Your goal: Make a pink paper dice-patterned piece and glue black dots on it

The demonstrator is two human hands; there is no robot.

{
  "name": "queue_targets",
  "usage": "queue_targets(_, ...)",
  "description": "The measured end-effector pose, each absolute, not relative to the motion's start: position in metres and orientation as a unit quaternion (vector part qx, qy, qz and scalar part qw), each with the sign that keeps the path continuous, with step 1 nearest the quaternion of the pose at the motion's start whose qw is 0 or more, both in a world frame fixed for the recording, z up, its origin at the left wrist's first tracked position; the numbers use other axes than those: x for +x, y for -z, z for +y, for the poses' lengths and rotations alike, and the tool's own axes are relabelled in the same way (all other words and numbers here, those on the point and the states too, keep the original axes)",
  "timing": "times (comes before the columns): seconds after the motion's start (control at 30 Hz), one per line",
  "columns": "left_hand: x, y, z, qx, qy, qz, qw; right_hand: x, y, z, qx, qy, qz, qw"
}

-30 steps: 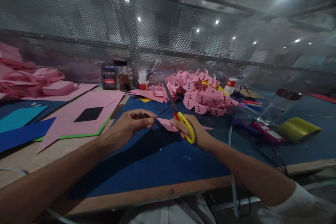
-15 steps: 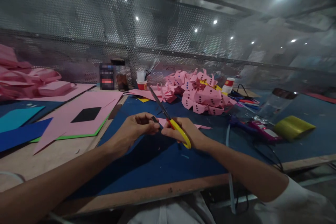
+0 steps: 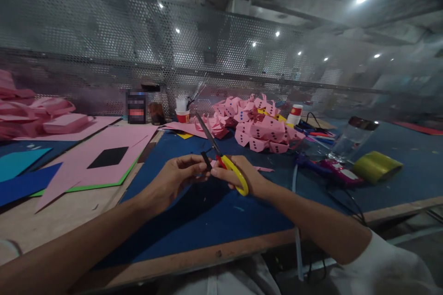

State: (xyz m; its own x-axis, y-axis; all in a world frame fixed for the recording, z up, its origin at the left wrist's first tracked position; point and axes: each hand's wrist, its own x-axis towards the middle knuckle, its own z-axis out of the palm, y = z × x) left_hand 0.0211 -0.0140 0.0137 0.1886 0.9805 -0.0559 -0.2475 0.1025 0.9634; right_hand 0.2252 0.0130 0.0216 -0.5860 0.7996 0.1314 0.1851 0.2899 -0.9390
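Over the blue tabletop, my left hand [image 3: 183,170] is closed, pinching a small black paper strip [image 3: 206,160] between thumb and fingers. My right hand [image 3: 238,173] grips a pair of scissors [image 3: 236,176] with yellow and red handles, the blades pointing up and away to the left. The fingertips of both hands nearly meet at the strip's lower end; I cannot tell whether the right fingers touch it. A thin pink paper piece [image 3: 263,169] lies on the table behind my right hand.
Behind my hands sits a heap of dotted pink paper shapes [image 3: 263,124]. To the left, pink sheets [image 3: 114,138] carry a black paper piece [image 3: 108,157]. On the right are a clear jar [image 3: 353,138], a yellow roll [image 3: 378,167] and a purple-red tool [image 3: 335,169] with a cord.
More of the black strip now shows above my left fingers, standing more upright. The scissors stay in my right hand. The whole view has shifted slightly.
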Motion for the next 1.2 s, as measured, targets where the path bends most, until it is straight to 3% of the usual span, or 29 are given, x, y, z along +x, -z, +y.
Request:
queue_targets(0.27, 0.022, -0.019, -0.018, 0.463, -0.468, 0.361, 0.661, 0.227, -0.015, 0.017, -0.277, -0.571, -0.724, 0.27)
queue_targets(0.83, 0.022, -0.016, -0.015, 0.48, -0.498, 0.42, 0.588, 0.221, -0.023, 0.009, -0.338, -0.482, -0.761, 0.272)
queue_targets(1.07, 0.01, -0.015, -0.01, 0.483, -0.535, 0.396, 0.569, 0.225, -0.016, 0.009, -0.357, -0.367, -0.806, 0.297)
queue_targets(1.2, 0.005, -0.018, -0.007, 0.465, -0.568, 0.392, 0.554, 0.227, -0.019, 0.008, -0.397, -0.277, -0.833, 0.269)
